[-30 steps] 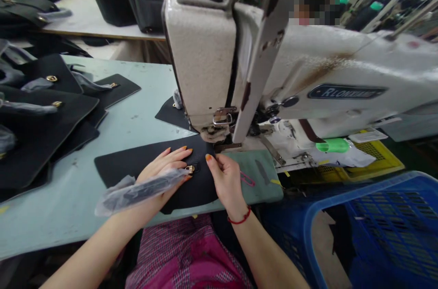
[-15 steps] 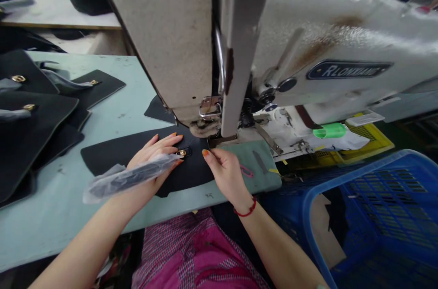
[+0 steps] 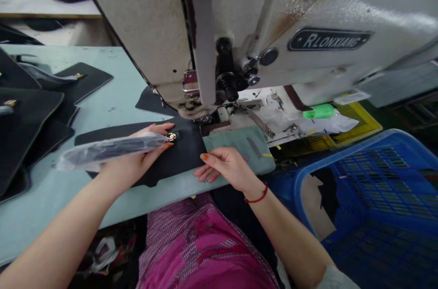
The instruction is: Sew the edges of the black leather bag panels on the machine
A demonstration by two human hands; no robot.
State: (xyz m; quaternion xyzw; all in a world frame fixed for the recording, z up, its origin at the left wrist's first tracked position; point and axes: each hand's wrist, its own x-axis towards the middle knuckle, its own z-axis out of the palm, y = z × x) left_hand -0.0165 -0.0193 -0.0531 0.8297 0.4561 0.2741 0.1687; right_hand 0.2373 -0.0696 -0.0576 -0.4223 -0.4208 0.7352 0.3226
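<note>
A black leather-like panel (image 3: 185, 152) lies flat on the pale green table, its far edge beside the sewing machine's foot area. My left hand (image 3: 137, 147) rests on it with fingers stretched out, thumb and fingers either side of a gold metal fitting (image 3: 171, 136). From that fitting a plastic-wrapped strap (image 3: 112, 148) runs left across my hand and hides part of it. My right hand (image 3: 227, 166) is at the panel's right edge, fingers loosely bent and thumb apart from them. Nothing shows between them; whether the thumb tip touches the panel, I cannot tell.
The sewing machine (image 3: 147, 29) stands over the panel's far side. More black panels (image 3: 27, 120) with gold fittings are piled on the left of the table (image 3: 99, 97). A blue plastic basket (image 3: 369, 152) stands at the right, with a yellow crate (image 3: 362, 120) behind it.
My right hand has loosened from the panel's right edge, its fingers now spread below the thumb. The strap lies flatter across my left hand. The view has shifted somewhat.
</note>
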